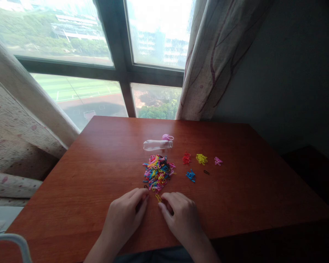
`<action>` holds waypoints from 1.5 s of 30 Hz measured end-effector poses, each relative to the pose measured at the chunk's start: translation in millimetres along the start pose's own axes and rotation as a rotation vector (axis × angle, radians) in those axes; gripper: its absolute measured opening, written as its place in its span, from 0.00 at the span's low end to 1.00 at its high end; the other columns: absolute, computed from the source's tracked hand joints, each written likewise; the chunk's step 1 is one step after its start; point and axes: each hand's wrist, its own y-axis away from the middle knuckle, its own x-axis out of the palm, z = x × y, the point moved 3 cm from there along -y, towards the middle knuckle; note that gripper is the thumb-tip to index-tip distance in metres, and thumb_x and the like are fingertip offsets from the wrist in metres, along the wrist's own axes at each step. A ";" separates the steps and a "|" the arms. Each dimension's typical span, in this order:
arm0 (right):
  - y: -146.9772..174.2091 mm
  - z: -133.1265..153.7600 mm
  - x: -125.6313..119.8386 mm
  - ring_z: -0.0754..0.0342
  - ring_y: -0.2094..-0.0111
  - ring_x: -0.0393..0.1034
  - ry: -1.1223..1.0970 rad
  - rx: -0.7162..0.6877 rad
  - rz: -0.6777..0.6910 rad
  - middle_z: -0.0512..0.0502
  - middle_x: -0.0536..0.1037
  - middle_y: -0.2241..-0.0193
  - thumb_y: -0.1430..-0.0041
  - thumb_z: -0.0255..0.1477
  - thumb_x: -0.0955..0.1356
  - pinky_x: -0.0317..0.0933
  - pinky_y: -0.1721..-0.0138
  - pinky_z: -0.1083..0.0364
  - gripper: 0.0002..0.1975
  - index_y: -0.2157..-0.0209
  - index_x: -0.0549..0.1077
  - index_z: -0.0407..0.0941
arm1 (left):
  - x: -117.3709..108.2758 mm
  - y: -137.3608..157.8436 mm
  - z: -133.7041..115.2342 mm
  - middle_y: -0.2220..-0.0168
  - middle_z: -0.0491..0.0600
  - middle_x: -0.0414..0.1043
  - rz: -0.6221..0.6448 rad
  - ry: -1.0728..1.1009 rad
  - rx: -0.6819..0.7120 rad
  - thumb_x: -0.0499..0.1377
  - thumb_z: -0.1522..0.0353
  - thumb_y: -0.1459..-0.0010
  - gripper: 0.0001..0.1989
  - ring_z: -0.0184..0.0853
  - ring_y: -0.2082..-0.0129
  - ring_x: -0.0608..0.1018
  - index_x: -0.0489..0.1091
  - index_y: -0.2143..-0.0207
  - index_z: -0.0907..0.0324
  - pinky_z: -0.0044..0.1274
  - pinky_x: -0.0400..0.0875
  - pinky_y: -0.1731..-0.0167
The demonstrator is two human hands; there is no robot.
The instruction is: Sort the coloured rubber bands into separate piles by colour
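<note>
A mixed heap of small plastic stitch markers (157, 171) in several colours lies on the table in front of my hands. My right hand (182, 213) is closed, thumb and forefinger pinching the end of a yellow stitch marker (158, 198) just below the heap. My left hand (126, 212) is closed too, its fingertips together at the heap's lower left edge. A hint of red shows there, but what those fingers hold is mostly hidden. A black stitch marker (146, 186) lies just beyond the left fingertips.
Right of the heap are sorted groups: red markers (186, 158), yellow markers (201, 159), pink markers (218, 160), blue markers (191, 176) and a dark marker (206, 172). Behind lie a clear bottle (157, 145) and a pink cap (167, 137). The brown table (84, 182) reaches the window.
</note>
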 end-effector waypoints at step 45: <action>-49.0 -144.6 -80.6 0.54 0.77 0.69 0.248 0.126 -0.374 0.48 0.77 0.77 0.37 0.37 0.63 0.61 0.70 0.57 0.14 0.65 0.78 0.44 | -1.5 -2.2 -1.7 0.67 0.45 0.79 0.026 -0.001 -0.030 0.51 0.68 0.36 0.10 0.34 0.69 0.80 0.73 0.62 0.54 0.22 0.70 0.70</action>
